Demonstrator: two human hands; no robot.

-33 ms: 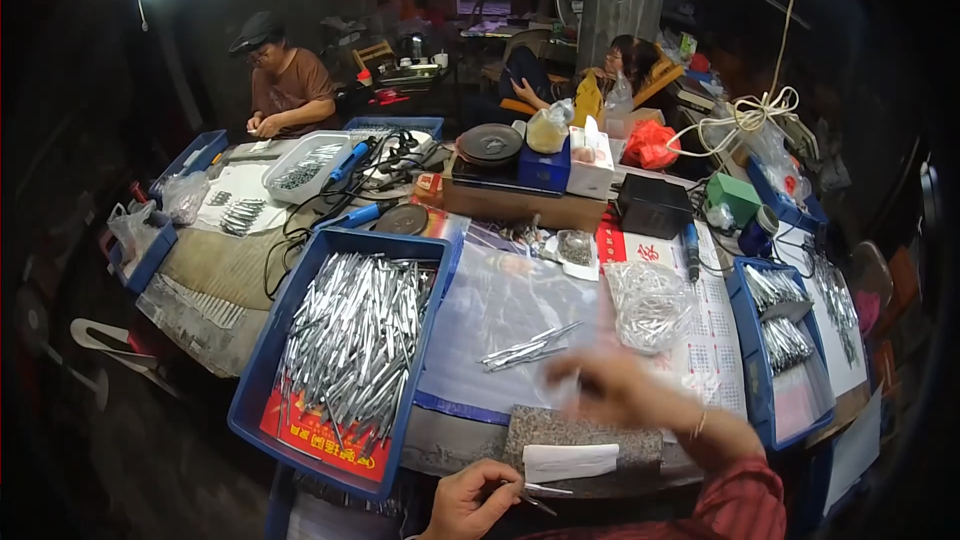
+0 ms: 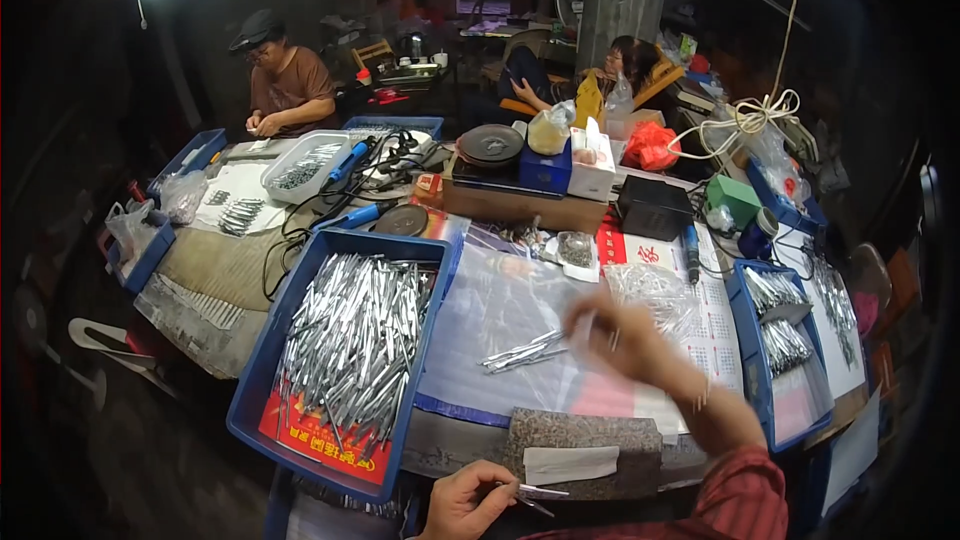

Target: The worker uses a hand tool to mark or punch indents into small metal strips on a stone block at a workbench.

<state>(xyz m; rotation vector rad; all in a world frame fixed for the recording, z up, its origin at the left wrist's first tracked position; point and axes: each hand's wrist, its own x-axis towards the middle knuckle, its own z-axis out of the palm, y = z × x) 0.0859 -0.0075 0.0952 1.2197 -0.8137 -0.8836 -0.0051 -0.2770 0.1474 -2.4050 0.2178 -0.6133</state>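
Note:
My left hand (image 2: 470,500), low at the front edge, pinches slim silvery metal pieces (image 2: 542,492) whose two thin ends spread in a V to the right. Beside them a grey stone block (image 2: 585,430) carries a folded white strip (image 2: 571,463). My right hand (image 2: 622,335) is raised over the plastic-covered bench, smeared by motion, so its fingers cannot be read. Just left of it a few slim metal pieces (image 2: 522,352) lie on the clear plastic sheet (image 2: 480,310). Behind it sits a clear bag (image 2: 652,290), partly hidden.
At left stands a blue tray (image 2: 240,410) heaped with slim metal pieces. Another blue tray (image 2: 758,380) with bundles is at right. A black box (image 2: 654,206), a cardboard box (image 2: 520,208) and cables fill the back. A co-worker (image 2: 290,80) sits far left, another person (image 2: 620,65) farther back.
My right hand has moved away from me and slightly right, and now covers part of the clear bag. My left hand is nearly still with the metal pieces.

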